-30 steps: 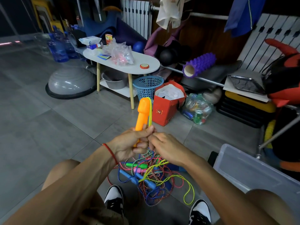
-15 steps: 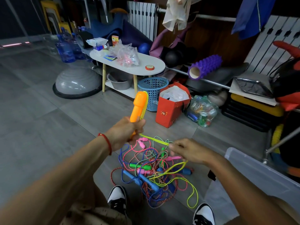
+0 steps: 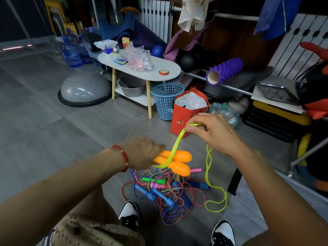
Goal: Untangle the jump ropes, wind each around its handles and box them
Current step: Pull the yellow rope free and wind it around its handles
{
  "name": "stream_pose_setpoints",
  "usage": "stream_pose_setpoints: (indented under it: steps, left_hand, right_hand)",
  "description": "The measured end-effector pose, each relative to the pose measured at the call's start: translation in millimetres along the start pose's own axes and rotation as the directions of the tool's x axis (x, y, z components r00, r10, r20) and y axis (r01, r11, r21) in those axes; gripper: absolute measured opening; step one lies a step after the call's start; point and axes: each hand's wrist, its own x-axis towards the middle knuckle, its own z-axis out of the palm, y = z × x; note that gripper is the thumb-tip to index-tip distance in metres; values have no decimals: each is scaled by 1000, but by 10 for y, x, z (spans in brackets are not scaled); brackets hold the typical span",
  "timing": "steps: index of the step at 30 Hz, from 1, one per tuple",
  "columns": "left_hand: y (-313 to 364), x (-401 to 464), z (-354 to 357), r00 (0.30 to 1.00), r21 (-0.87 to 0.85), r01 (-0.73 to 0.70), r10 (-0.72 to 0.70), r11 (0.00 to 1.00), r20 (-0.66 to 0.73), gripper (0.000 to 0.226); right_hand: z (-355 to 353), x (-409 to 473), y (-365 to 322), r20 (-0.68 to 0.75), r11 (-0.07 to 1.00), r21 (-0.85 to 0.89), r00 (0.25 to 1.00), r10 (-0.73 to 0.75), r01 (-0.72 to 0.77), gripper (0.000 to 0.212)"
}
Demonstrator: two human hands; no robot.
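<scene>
The thin neon-yellow cord (image 3: pixel 174 147) runs over the two orange plastic handles (image 3: pixel 177 161) my left hand (image 3: pixel 142 153) grips; my right hand (image 3: pixel 209 132) pinches it, fingers (image 3: pixel 190 129) curled. Winding has barely begun. The knotted heap of coloured ropes (image 3: pixel 165 192) on the grey floor waits, and the clear plastic box (image 3: pixel 248 196) holds nothing I can see.

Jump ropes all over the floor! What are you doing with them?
A person is winding one jump rope around its handles. The left hand grips the two orange handles side by side, and the right hand pinches the yellow-green cord and holds it raised above them. The cord's loose end hangs down to the floor. The other ropes lie in a tangled pile between the person's shoes, not yet sorted. A clear box waits on the right; I can't see anything in it.
</scene>
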Motion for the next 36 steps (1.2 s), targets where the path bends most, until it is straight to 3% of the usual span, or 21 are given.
stream_pose_setpoints:
  steps: [2,4,6,8,11,14,17,19,21,24,26,28,30,32,34,36]
  left_hand:
    - [88,-31,-90,991,-212,-118,103,970,-80,19]
    - [114,-47,-173,980,-486,-195,152,852,-128,10]
    - [99,-46,-190,985,-769,-174,111,615,-134,6]
    - [56,-56,-142,995,-929,-59,-51,366,-84,3]
    - [13,-76,-15,979,-990,39,-205,137,10,14]
    - [23,-109,108,987,-992,47,-145,-119,64,5]
    - [57,-122,161,986,-984,87,-127,-152,107,32]
    - [77,-123,168,982,-975,112,-130,-190,138,31]
    - [88,-106,165,975,-982,131,-163,-137,153,19]
    - [67,-35,185,925,-934,218,-364,283,106,11]
    - [38,17,211,891,-833,300,-449,465,71,6]
    - [15,52,233,887,-719,331,-461,611,16,17]
    - [11,52,270,896,-625,336,-444,705,-20,22]
    - [24,36,309,912,-559,333,-409,759,-12,7]
    - [87,17,327,934,-467,317,-358,826,0,18]
    - [164,-8,315,968,-362,227,-250,904,-18,20]
  right_hand:
    - [137,27,60,0,991,108,997,77,-77,14]
    - [316,1,148,48,974,173,989,143,-149,16]
    - [523,-82,259,115,959,182,973,199,-218,15]
    - [669,-199,301,149,944,200,961,234,-261,34]
    - [814,-366,229,207,930,237,950,235,-282,53]
    - [861,-451,134,265,946,179,939,219,-271,48]
    - [831,-458,225,232,939,186,941,245,-290,46]
    - [789,-452,310,218,936,188,942,256,-298,45]
    - [763,-456,348,231,934,183,937,263,-307,46]
    - [748,-465,243,311,954,67,914,260,-293,46]
    - [726,-483,78,355,976,-124,910,213,-180,47]
    - [674,-506,-108,392,963,-265,909,143,-37,44]
    - [590,-514,-274,431,936,-337,900,56,104,34]
    - [481,-483,-405,454,913,-349,890,-33,212,28]
    - [356,-397,-466,444,907,-327,890,-101,266,25]
    - [250,-287,-451,394,933,-280,913,-104,227,26]
